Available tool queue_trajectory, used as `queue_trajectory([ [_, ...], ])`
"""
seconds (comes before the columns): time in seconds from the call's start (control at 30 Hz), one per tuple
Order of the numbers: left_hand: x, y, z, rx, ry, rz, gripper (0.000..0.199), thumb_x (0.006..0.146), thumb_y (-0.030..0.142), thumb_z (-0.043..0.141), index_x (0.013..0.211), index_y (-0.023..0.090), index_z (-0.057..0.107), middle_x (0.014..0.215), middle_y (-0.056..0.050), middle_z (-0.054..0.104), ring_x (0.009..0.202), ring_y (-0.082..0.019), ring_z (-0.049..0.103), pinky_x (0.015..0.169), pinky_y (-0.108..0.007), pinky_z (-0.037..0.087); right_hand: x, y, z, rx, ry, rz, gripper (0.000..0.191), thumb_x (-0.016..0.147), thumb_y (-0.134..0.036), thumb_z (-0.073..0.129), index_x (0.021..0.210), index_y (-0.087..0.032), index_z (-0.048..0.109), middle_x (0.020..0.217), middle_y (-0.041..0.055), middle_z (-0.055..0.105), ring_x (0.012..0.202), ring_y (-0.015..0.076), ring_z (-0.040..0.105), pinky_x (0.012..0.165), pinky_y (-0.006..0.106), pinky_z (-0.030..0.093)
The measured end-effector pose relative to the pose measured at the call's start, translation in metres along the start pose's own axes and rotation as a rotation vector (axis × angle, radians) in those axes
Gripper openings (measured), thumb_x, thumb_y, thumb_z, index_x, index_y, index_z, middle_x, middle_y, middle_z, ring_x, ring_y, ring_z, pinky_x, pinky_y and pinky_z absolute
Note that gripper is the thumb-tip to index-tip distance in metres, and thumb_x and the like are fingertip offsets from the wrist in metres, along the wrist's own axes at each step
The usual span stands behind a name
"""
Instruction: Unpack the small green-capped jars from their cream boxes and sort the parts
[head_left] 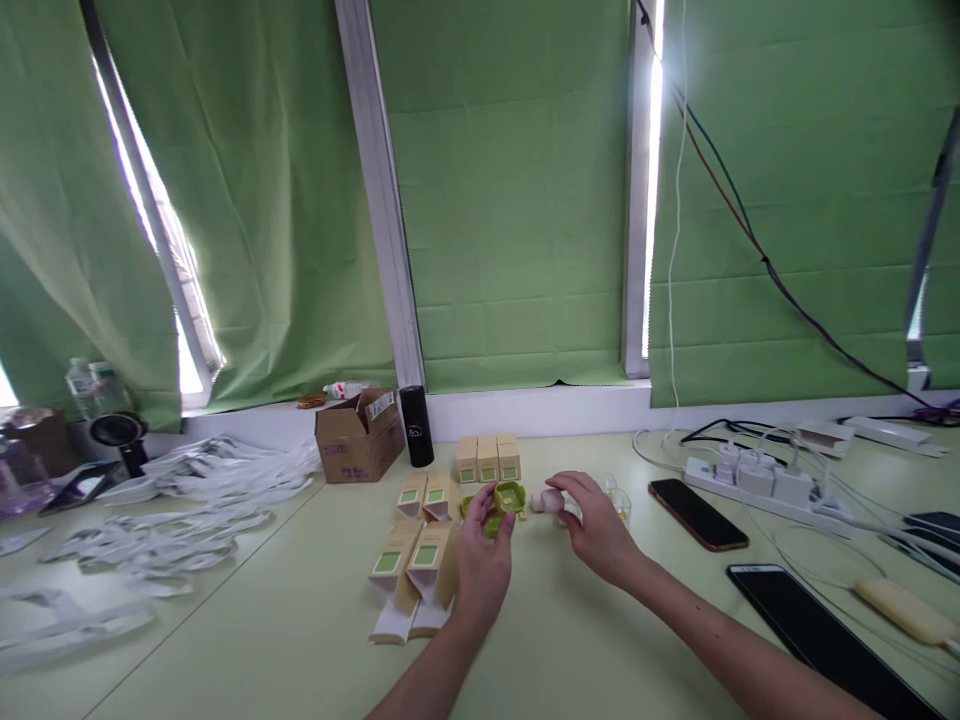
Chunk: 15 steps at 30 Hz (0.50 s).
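Observation:
My left hand [482, 560] is closed on a small green scalloped cup [510, 497], held between thumb and fingers, its hollow side showing. More green pieces show around the fingers, partly hidden. Just to the right, my right hand [596, 525] pinches a small whitish, rounded piece [549, 501], like a little bottle or cap; its exact kind is unclear. This piece points toward the green cup, with a slight gap between them. Behind the right hand stand small clear containers [621, 503] with some yellow in them. Open kraft boxes [433, 560] with green labels lie left of my left hand.
Closed kraft boxes [487, 460] stand in a row behind the hands. Farther back are a brown carton [358, 440] and a black cylinder [417, 428]. White strips [202, 480] cover the left side. Phones [697, 513], a tablet-like device [817, 630] and a power strip [765, 490] lie right.

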<state>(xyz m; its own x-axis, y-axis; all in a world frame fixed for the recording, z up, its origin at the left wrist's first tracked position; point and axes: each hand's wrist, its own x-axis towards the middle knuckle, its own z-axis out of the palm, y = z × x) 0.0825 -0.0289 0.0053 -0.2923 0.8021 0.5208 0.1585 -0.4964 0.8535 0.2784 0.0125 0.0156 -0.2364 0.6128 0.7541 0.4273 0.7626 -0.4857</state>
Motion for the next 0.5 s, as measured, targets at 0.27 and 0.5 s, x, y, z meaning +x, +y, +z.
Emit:
queue_trajectory([
  [0.27,0.001,-0.001,0.001,0.024,0.021,0.021,0.049,0.087,0.046,0.072,0.128,0.019,0.063,0.13,-0.016,0.069,0.122,-0.03,0.066,0.103,-0.047,0.054,-0.001,0.027,0.026,-0.155,-0.081,-0.115,0.04,0.08,0.005,0.048,0.106,-0.021,0.064,0.111,0.0112,0.066,0.103,0.0275,0.061,0.089,0.046,0.055],
  [0.5,0.0,-0.001,0.002,0.032,0.016,0.023,0.049,0.087,0.044,0.073,0.129,0.019,0.063,0.128,-0.015,0.07,0.12,-0.029,0.067,0.102,-0.045,0.055,-0.005,0.026,0.035,-0.238,-0.076,-0.084,0.034,0.084,0.002,0.053,0.106,-0.022,0.063,0.109,0.0095,0.066,0.109,0.0302,0.055,0.095,0.049,0.047],
])
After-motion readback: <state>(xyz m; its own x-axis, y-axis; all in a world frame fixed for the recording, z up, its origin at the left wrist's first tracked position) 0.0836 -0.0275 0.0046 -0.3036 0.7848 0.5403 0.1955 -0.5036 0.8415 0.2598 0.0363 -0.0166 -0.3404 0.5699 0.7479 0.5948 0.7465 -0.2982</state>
